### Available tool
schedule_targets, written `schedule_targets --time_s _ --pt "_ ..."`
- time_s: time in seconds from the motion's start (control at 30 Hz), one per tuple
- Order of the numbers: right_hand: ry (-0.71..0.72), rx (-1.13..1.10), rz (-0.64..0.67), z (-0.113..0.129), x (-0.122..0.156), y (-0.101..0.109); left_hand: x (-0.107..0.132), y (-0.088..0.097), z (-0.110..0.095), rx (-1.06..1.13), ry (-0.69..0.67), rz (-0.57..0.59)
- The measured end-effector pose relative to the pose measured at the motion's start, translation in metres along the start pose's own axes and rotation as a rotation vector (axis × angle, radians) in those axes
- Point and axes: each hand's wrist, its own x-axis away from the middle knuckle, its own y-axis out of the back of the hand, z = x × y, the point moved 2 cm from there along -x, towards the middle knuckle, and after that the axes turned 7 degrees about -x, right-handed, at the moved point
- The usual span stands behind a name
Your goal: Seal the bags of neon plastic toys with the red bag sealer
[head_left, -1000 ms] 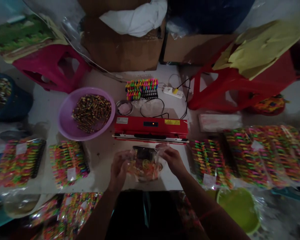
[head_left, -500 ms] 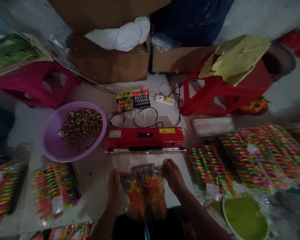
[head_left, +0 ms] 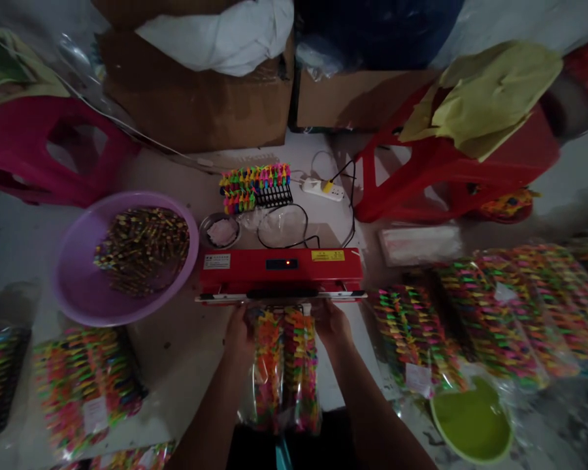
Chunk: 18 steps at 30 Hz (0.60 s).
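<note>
2 hands feed a clear bag into the red sealer

The left hand [head_left: 239, 333] and right hand [head_left: 334, 324] each pinch a top corner of the clear bag [head_left: 285, 369], its mouth touching the red sealer [head_left: 279, 269] at 12 o'clock. A slack or skewed mouth could likely wrinkle and seal unevenly. The bag is glossy, packed with 2 rows of neon-coloured pieces, at 6 o'clock on the counter [head_left: 186, 339].

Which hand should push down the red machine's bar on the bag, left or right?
Probably the right hand. Both hands hold the bag of colourful pieces at the red sealer, but the left hand grips the bag's edge more fully, so the right looks easier to free.
</note>
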Motion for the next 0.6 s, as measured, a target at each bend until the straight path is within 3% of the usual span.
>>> schedule_targets --time_s 0.1,0.17,0.23,0.27,0.33,0.4,0.47,0.53,0.6 --pt "0.154 0.186 -0.152 0.005 0.004 0.012 -0.005 0.026 0.008 -0.065 -0.005 -0.095" --pt "0.317 0.432 -0.380 0.020 0.013 0.025 -0.009 0.051 0.001 -0.264 -0.165 -0.262" --pt "0.538 0.807 -0.522 0.044 0.022 0.029 -0.014 0.068 -0.020 -0.498 -0.412 -0.395" --pt "0.626 1.025 -0.528 0.056 0.024 0.025 -0.016 0.071 -0.034 -0.625 -0.534 -0.415" --pt "0.664 1.460 -0.403 0.074 0.019 0.009 -0.022 0.061 -0.064 -0.939 -0.678 -0.287" --pt "0.521 1.800 -0.214 0.081 0.005 -0.012 -0.030 0.038 -0.089 -1.342 -0.599 -0.050" --pt "0.316 1.976 -0.060 0.079 -0.012 -0.030 -0.037 0.015 -0.106 -1.686 -0.374 0.101" --pt "0.177 2.020 0.000 0.076 -0.024 -0.042 -0.042 -0.003 -0.114 -1.842 -0.203 0.161" --pt "0.127 1.996 0.023 0.073 -0.028 -0.046 -0.047 -0.013 -0.115 -1.857 -0.135 0.185"
